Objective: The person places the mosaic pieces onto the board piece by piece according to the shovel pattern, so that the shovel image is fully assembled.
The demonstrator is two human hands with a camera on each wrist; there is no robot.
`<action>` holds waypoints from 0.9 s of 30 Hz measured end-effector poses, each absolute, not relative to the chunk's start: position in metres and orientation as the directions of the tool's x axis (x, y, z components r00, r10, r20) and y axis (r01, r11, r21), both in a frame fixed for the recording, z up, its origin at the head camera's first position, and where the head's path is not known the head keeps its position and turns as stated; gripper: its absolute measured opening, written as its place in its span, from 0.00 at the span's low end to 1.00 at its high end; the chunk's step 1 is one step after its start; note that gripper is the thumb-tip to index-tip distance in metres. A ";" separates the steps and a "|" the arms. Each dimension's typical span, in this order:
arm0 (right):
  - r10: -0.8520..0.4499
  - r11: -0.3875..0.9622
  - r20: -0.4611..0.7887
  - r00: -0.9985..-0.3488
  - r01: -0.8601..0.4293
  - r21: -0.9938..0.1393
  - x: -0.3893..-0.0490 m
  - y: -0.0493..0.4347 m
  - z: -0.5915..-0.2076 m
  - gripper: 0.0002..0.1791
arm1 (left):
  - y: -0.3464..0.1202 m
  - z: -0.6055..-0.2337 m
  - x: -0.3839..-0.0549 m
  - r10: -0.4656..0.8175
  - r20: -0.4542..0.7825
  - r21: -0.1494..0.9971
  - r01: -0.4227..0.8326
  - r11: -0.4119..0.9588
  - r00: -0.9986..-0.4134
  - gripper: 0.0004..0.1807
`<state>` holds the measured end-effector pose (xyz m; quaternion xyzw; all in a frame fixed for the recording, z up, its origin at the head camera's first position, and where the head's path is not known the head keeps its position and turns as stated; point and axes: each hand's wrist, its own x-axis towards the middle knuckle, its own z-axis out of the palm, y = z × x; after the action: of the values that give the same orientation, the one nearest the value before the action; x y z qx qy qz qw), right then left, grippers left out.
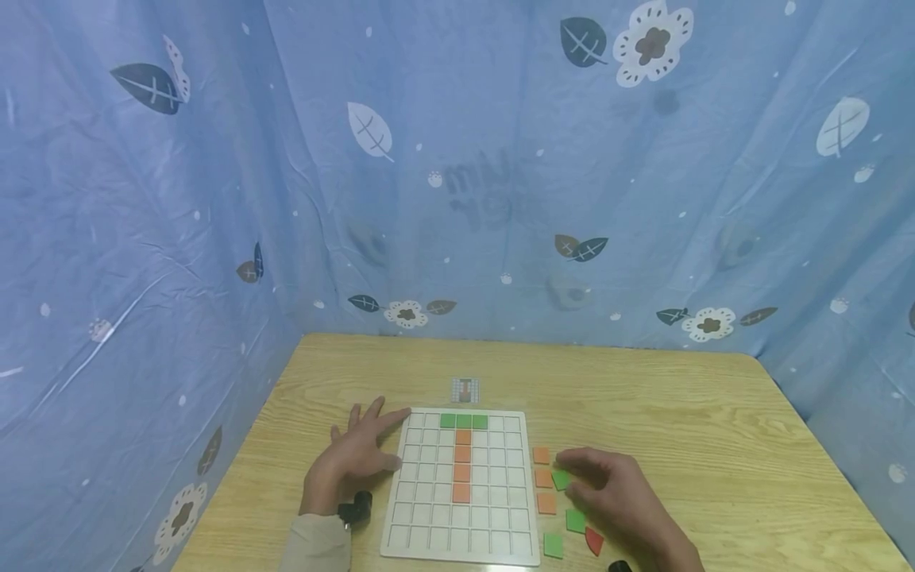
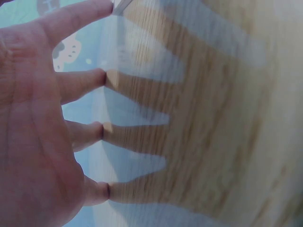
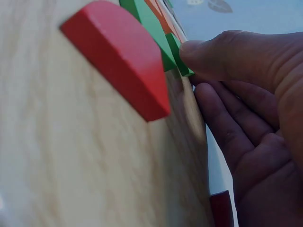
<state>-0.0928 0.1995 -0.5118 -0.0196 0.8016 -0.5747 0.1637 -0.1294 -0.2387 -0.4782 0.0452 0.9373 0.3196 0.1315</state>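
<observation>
My left hand (image 1: pixel 357 453) rests on the table with spread fingers, index fingertip and thumb at the left edge of a white gridded board (image 1: pixel 422 540). In the left wrist view, the straight fingertips (image 2: pixel 94 78) touch the wood. On the board, a row of green square tiles (image 1: pixel 464 421) tops a column of orange square tiles (image 1: pixel 462 473). My right hand (image 1: pixel 618 485) is right of the board, thumb and index finger apart around a loose green tile (image 1: pixel 561 480). In the right wrist view, the thumb tip (image 3: pixel 191 49) overlaps that green tile (image 3: pixel 176 52).
Loose orange tiles (image 1: pixel 546 503) line the board's right side. Nearer me lie more green tiles (image 1: pixel 575 521) and a red quarter-round piece (image 1: pixel 594 541). A small picture card (image 1: pixel 465 390) is behind the board. Blue patterned curtains (image 1: pixel 500 199) surround the wooden table (image 1: pixel 679 397).
</observation>
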 end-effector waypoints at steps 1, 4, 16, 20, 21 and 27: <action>-0.221 0.343 -0.241 -0.945 0.156 -0.926 -0.092 0.200 -0.512 0.23 | -0.239 -0.478 -0.129 0.166 -0.219 0.611 -0.002 0.792 -0.962 0.48; -0.222 0.363 -0.240 -0.945 0.148 -0.920 -0.092 0.200 -0.513 0.23 | -0.238 -0.478 -0.129 0.158 -0.220 0.610 -0.010 0.792 -0.963 0.48; -0.221 0.511 -0.112 -0.969 -0.017 -0.859 -0.095 0.200 -0.515 0.21 | -0.239 -0.481 -0.129 0.162 -0.206 0.610 0.003 0.793 -0.965 0.48; -0.224 0.517 -0.093 -0.970 -0.037 -0.855 -0.095 0.200 -0.516 0.20 | -0.238 -0.481 -0.129 0.160 -0.205 0.610 0.002 0.793 -0.966 0.48; -0.225 0.516 -0.089 -0.970 -0.042 -0.856 -0.095 0.200 -0.516 0.19 | -0.238 -0.480 -0.129 0.159 -0.206 0.610 0.001 0.793 -0.966 0.48; -0.228 0.492 -0.090 -0.969 -0.035 -0.870 -0.095 0.201 -0.518 0.17 | -0.238 -0.480 -0.129 0.161 -0.205 0.614 0.001 0.790 -0.966 0.48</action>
<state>-0.0949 0.2011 -0.5181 -0.0766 0.8582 -0.4983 0.0972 -0.1285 -0.2379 -0.4796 0.0431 0.9378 0.3215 0.1239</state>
